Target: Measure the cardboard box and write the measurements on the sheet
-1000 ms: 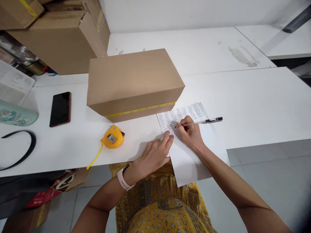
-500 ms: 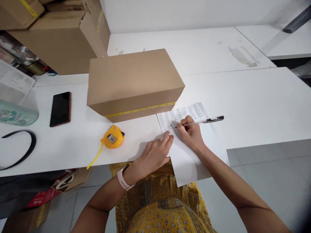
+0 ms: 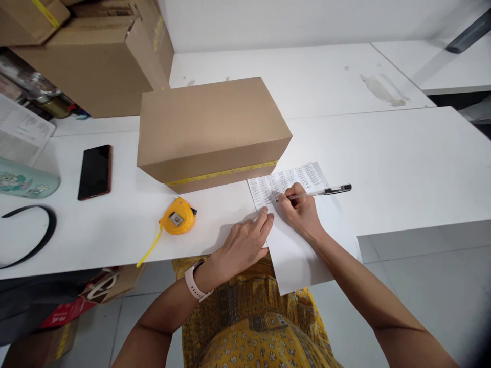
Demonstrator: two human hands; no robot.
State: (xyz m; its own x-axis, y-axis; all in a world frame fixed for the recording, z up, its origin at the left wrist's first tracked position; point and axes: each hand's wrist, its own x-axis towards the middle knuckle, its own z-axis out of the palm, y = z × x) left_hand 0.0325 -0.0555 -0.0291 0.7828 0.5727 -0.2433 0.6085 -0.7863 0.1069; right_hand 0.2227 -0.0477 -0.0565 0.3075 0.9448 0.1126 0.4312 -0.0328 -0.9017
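My right hand point(image 3: 301, 209) is closed around a clear-barrelled pen point(image 3: 320, 192) with a black end, its tip on a white sheet of paper point(image 3: 299, 260). Columns of small handwriting fill the sheet's upper part; the lower part is blank and hangs past the table edge. My left hand point(image 3: 247, 240) rests with fingers stretched out, fingertips at the sheet's left edge. Just beyond the paper stands a closed cardboard box point(image 3: 210, 128) with yellow tape along its near side. Left of my left hand lies an orange tape measure point(image 3: 179, 216), a short end of yellow tape sticking out.
On the white table point(image 3: 383, 163) at left are a phone point(image 3: 95, 172), a black headband-like loop point(image 3: 49, 230) and a pale green bottle point(image 3: 30, 179). Larger cardboard boxes point(image 3: 88, 66) stand at the back left. The table's front edge runs just before my body.
The pen's rear end has shifted very slightly left while its tip stays at the writing. My left hand and the things on the table have not visibly moved.
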